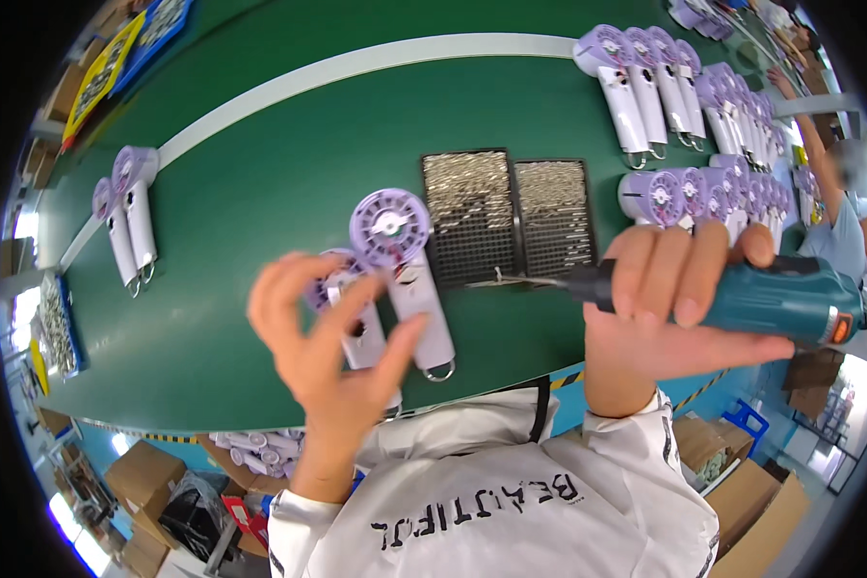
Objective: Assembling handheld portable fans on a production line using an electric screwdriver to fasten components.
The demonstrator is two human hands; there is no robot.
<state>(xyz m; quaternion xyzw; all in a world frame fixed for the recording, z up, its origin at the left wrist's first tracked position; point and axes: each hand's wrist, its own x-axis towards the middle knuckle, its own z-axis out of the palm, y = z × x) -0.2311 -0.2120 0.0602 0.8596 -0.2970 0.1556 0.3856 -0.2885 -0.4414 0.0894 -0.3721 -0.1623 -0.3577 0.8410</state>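
Observation:
My right hand (pixel 660 303) is wrapped round a teal electric screwdriver (pixel 780 301), held level with its bit pointing left. The bit's tip is over the lower edge of a black tray (pixel 467 260) partly filled with rows of small screws. Over two handheld fans, my left hand (pixel 332 337) has its thumb and fingers spread. One purple-and-white fan (pixel 426 328) lies with its round head away from me and a metal loop at its handle end. The second fan (pixel 363 345) lies left of it, partly hidden by my left hand. Whether my fingers touch either fan, I cannot tell.
Another black screw tray (pixel 556 260) adjoins the first. Several finished-looking fans (pixel 636 106) stand in rows at the right, and two more fans (pixel 137 217) lie far left. A white strip (pixel 356 63) crosses the green table (pixel 260 193). Another person (pixel 833 207) works at far right.

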